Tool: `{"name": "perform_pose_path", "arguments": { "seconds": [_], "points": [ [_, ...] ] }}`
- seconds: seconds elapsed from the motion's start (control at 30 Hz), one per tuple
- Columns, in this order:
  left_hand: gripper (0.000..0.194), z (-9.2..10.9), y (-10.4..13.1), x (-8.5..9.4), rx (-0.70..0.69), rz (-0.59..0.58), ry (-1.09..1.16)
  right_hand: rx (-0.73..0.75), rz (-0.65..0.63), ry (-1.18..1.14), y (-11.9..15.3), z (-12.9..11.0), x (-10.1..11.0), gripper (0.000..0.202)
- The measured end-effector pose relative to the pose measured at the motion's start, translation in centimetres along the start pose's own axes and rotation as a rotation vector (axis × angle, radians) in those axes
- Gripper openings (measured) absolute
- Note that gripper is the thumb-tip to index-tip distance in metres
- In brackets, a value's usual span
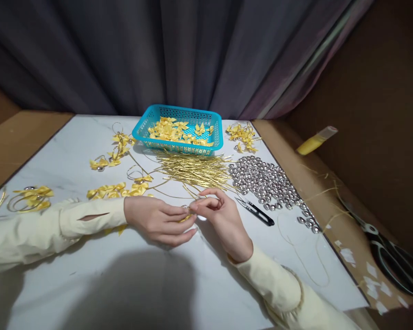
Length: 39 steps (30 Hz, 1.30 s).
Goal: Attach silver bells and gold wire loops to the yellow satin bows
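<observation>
In the middle of the table, my left hand (pixel 161 220) is closed, thumb and fingers pinched around a thin gold cord (pixel 186 219). My right hand (pixel 220 217) meets it from the right, thumb and forefinger pinching the same cord with the other fingers curled. Most of the cord is hidden between the fingertips. Just beyond the hands lies a pile of cut gold cords (pixel 196 169). Yellow ribbon bows (pixel 113 189) lie in a row behind my left wrist, and a few more peek out from under the sleeve.
A blue plastic basket (pixel 144 142) holds yellow bows at the back. Silver bells (pixel 265 178) are heaped at right, near black thread snips (pixel 256 213). Finished-looking bow loops (pixel 34 197) lie at left, others (pixel 242 135) at back right. Large scissors (pixel 392 252) rest beyond the right edge.
</observation>
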<state>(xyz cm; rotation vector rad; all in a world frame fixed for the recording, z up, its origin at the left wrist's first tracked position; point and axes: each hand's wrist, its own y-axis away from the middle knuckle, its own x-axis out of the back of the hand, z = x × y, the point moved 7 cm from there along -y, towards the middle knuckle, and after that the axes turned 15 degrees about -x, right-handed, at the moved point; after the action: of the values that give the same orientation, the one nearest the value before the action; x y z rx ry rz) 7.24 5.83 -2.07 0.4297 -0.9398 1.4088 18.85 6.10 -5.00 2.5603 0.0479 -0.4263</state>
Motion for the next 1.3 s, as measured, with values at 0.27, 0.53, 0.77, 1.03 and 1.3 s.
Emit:
{"name": "perform_pose_path", "arguments": {
  "seconds": [0.27, 0.53, 0.77, 1.03, 1.3],
  "points": [
    [0.039, 1.5, -0.1, -0.2, -0.067, -0.061, -0.187, 0.106, 0.047, 0.133, 0.2, 0.3, -0.2, 0.03],
    [0.044, 4.4, -1.1, 1.9, -0.09, 0.207, -0.493, 0.239, 0.075, 0.285, 1.7, -0.2, -0.8, 0.022],
    [0.056, 3.4, -0.8, 2.1, 0.094, 0.226, -0.164, 0.251, -0.02, 0.32, 2.4, -0.7, -1.6, 0.021],
    [0.02, 2.1, 0.4, 2.0, 0.571, 0.32, -0.106, 0.195, 0.032, 0.296, 2.5, 0.1, -1.5, 0.025],
    [0.028, 0.8, 1.4, 1.5, 0.726, 0.428, 0.234, 0.71, 0.021, 0.714, 5.9, 0.2, -3.1, 0.023]
  ]
}}
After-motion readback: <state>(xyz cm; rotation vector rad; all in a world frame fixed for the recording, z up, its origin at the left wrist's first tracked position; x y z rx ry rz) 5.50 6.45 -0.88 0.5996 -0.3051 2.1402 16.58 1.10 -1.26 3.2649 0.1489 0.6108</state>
